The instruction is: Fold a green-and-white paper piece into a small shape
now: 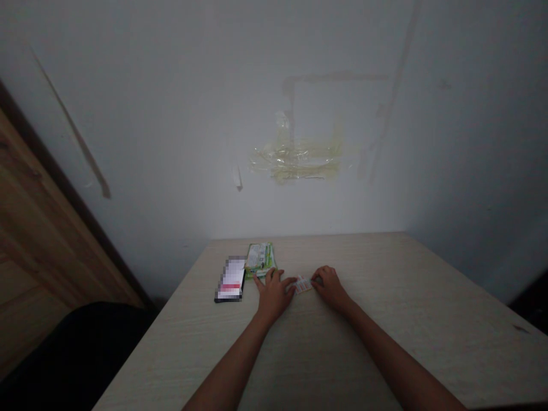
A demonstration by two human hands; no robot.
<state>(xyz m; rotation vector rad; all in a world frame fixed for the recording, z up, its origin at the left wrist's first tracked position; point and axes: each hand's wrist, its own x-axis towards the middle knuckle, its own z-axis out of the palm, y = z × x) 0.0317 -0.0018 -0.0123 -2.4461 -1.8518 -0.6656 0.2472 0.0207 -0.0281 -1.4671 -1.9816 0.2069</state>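
Note:
A small, flat printed piece (303, 285), pale with rows of red and blue marks, lies on the table between my two hands; I cannot tell whether it is a card or a sticker sheet. My left hand (273, 295) rests palm down with its fingers spread, its thumb at the piece's left edge and its other fingers near the green packets. At the right edge, my right hand (330, 288) has its fingers curled in and pinches the piece between thumb and forefinger.
Green-and-white packets (260, 257) lie beyond my left hand. Beside them is a phone (231, 279) with a blurred-out screen. The pale wooden table (385, 257) meets a white wall (171, 114) bearing old tape. A dark chair-like shape (81, 348) stands at the left.

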